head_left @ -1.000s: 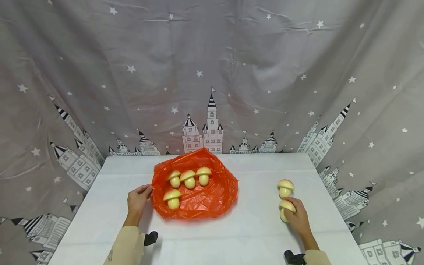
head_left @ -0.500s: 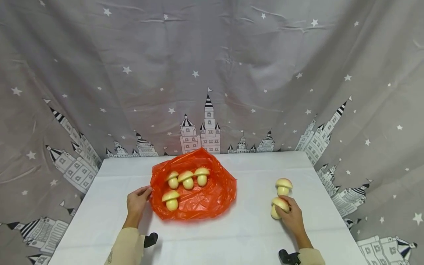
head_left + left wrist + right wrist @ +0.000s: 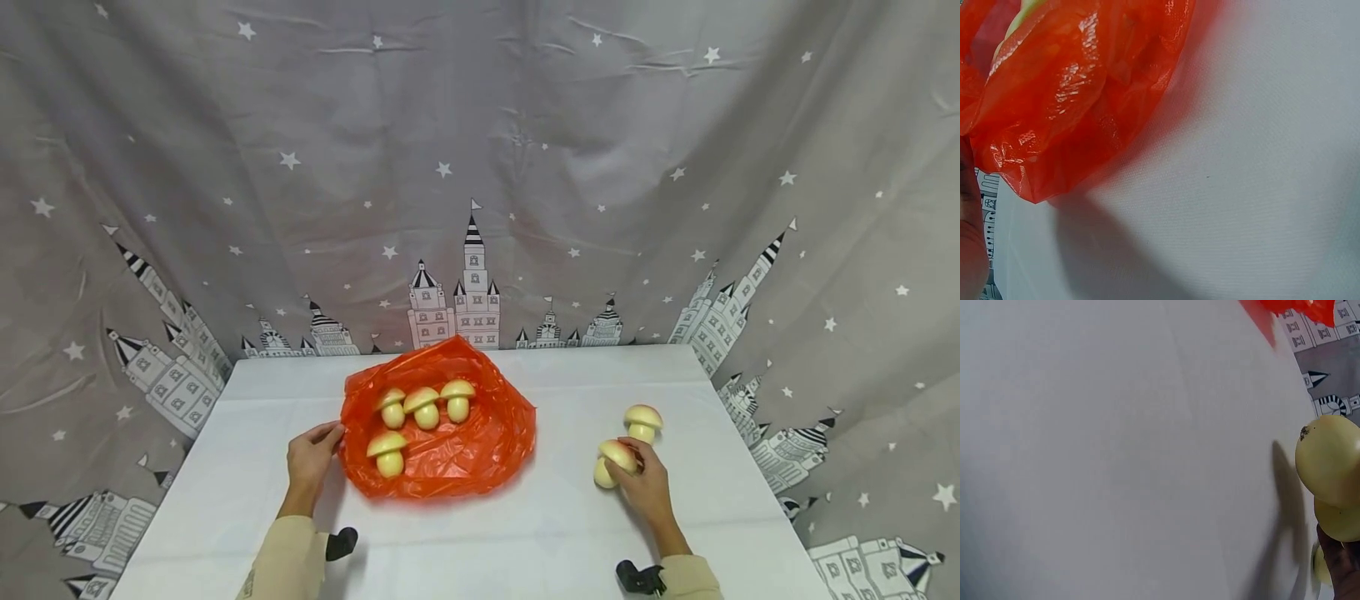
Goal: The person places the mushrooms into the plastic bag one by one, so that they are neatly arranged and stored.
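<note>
A crinkled red plastic bag (image 3: 480, 467) lies with its mouth spread wide, left of centre in the head view. Several yellow toy mushrooms (image 3: 426, 415) rest inside it. My left hand (image 3: 309, 458) pinches the bag's left rim between thumb and fingers. My right hand (image 3: 647, 483) grips another toy mushroom (image 3: 618, 456) by its cap, stem pointing down-left. In the right wrist view this held mushroom (image 3: 1329, 459) is raised over the table, its shadow below. One more mushroom (image 3: 642, 419) stands on the table just behind the right hand.
A white-covered table (image 3: 525, 542) lies under everything. Behind it hangs a grey curtain (image 3: 360, 167) printed with castles and stars. A black wrist mount (image 3: 341, 544) sticks out from the left sleeve, another mount (image 3: 637, 577) from the right sleeve.
My right hand has lifted the mushroom and carried it left, away from the one still standing. The left hand stays on the bag's rim. The head view has shifted slightly.
</note>
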Available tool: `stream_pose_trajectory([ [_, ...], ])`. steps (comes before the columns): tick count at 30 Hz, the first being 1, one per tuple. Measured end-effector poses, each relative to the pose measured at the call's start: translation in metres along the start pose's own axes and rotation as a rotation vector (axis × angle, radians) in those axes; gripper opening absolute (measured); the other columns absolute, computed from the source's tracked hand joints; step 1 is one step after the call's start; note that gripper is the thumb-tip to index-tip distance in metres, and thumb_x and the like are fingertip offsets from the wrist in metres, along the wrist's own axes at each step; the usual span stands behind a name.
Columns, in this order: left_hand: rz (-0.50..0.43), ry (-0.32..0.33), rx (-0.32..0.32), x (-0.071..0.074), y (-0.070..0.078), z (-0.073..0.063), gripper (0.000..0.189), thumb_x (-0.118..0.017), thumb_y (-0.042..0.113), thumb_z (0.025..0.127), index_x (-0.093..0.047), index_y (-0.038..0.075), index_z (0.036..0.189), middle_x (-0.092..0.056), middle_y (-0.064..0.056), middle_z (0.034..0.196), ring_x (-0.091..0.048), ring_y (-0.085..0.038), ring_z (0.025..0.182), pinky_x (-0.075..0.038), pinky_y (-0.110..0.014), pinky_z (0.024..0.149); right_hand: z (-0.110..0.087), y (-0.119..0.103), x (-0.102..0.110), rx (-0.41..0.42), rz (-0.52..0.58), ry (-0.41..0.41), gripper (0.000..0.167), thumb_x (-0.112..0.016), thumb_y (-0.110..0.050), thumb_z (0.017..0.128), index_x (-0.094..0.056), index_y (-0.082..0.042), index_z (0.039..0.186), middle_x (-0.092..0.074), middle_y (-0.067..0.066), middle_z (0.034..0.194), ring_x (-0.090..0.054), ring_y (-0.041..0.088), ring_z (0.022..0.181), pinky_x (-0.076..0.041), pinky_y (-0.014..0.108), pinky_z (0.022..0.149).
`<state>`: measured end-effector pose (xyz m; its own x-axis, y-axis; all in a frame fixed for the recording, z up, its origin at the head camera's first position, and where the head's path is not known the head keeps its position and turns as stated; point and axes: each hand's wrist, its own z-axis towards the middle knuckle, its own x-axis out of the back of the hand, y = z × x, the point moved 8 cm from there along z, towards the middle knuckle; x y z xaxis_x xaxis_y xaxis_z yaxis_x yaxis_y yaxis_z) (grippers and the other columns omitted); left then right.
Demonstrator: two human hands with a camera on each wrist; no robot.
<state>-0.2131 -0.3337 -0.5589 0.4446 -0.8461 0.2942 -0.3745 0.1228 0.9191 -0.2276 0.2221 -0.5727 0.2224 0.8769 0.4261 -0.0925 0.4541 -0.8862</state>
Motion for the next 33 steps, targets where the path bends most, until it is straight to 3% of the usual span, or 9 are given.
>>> stream_pose_trajectory([
  [7,0.005,0.000,-0.007,0.000,-0.001,0.001,0.039,-0.058,0.022,0.097,-0.060,-0.004,0.125,-0.061,-0.020,0.119,-0.060,-0.002,0.078,-0.048,-0.006,0.067,-0.005,-0.055,-0.006,-0.015,0.055,-0.035,0.042,-0.075,0.003,0.079,-0.059,0.009,0.117,-0.062,0.023,0.115,-0.055,0.023,0.101,-0.046,0.020,0.081],
  [16,-0.040,0.033,-0.050,0.007,0.001,0.002,0.037,-0.061,0.019,0.096,-0.061,-0.008,0.122,-0.067,-0.005,0.098,-0.059,0.005,0.069,-0.050,-0.009,0.067,0.003,-0.072,-0.037,-0.006,0.169,-0.105,0.042,-0.074,0.003,0.079,-0.059,0.009,0.118,-0.061,0.022,0.117,-0.054,0.027,0.107,-0.046,0.021,0.083],
  [23,-0.025,0.041,-0.045,0.007,-0.001,-0.001,0.038,-0.061,0.021,0.096,-0.061,-0.007,0.122,-0.067,-0.009,0.102,-0.058,0.006,0.069,-0.048,-0.007,0.066,0.006,-0.093,-0.051,0.078,0.168,-0.104,0.041,-0.076,0.003,0.077,-0.061,0.009,0.115,-0.064,0.021,0.114,-0.056,0.031,0.104,-0.047,0.036,0.090],
  [29,-0.034,0.044,-0.049,0.003,-0.001,-0.002,0.038,-0.060,0.020,0.096,-0.061,-0.007,0.122,-0.066,-0.013,0.106,-0.058,0.006,0.069,-0.047,-0.006,0.066,0.007,-0.105,-0.062,0.107,0.167,-0.119,0.039,-0.075,0.002,0.078,-0.062,0.007,0.114,-0.065,0.019,0.112,-0.058,0.031,0.102,-0.046,0.041,0.091],
  [33,-0.034,0.063,-0.060,0.003,0.002,-0.001,0.037,-0.061,0.020,0.096,-0.062,-0.007,0.121,-0.067,-0.007,0.099,-0.058,0.006,0.069,-0.048,-0.006,0.065,0.008,-0.113,-0.072,0.104,0.193,-0.138,0.039,-0.074,0.002,0.078,-0.062,0.006,0.115,-0.065,0.019,0.113,-0.058,0.031,0.102,-0.045,0.044,0.092],
])
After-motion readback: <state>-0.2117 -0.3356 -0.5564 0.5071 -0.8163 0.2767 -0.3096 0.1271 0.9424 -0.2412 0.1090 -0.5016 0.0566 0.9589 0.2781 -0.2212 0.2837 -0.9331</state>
